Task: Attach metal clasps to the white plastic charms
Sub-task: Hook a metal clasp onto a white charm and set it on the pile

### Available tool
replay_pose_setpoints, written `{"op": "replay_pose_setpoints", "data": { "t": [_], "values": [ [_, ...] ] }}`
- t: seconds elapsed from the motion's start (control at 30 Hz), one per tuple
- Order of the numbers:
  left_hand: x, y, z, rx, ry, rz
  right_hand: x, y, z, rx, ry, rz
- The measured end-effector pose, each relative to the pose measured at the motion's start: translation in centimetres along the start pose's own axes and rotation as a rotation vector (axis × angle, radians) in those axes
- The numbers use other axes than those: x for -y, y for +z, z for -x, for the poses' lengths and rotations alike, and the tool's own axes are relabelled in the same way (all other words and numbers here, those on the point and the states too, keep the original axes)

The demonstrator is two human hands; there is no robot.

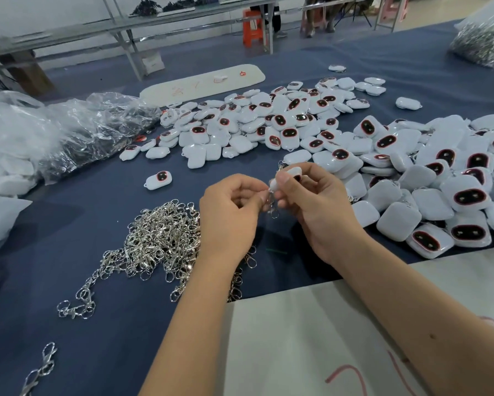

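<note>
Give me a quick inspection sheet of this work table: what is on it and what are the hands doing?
Surface: blue cloth table, white paper sheet at the near edge.
Job's things: heap of white charms; second heap on the right; pile of silver clasps.
Clutter: clear plastic bags on the left; bag of metal parts far right.
Hands: left hand pinches a clasp; right hand holds one charm.
Cables: nothing seen.
Surroundings: metal-framed benches, orange stool behind.

Right hand point(311, 195) gripping white charm point(291, 172), left hand point(231, 207) pinching clasp point(272, 204)
</note>
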State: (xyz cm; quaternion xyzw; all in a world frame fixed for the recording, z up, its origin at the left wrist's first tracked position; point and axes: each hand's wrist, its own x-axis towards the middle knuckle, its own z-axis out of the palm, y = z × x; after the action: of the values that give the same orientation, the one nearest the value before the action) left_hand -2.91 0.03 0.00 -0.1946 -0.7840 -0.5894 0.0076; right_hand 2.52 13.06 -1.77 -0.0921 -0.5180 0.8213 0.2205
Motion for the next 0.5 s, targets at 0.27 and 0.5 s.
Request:
{"op": "replay_pose_setpoints", "data": {
  "t": [0.27, 0.5],
  "values": [
    [-1.4, 1.5, 0.5, 0.053, -0.516, 0.735, 0.2, -0.4, -0.1, 0.038, -0.074, 0.009],
    [-1.0, 1.8, 0.4, -0.131, -0.494, 0.666, -0.1, -0.5, -0.1, 0.011, -0.118, 0.152]
  ]
}}
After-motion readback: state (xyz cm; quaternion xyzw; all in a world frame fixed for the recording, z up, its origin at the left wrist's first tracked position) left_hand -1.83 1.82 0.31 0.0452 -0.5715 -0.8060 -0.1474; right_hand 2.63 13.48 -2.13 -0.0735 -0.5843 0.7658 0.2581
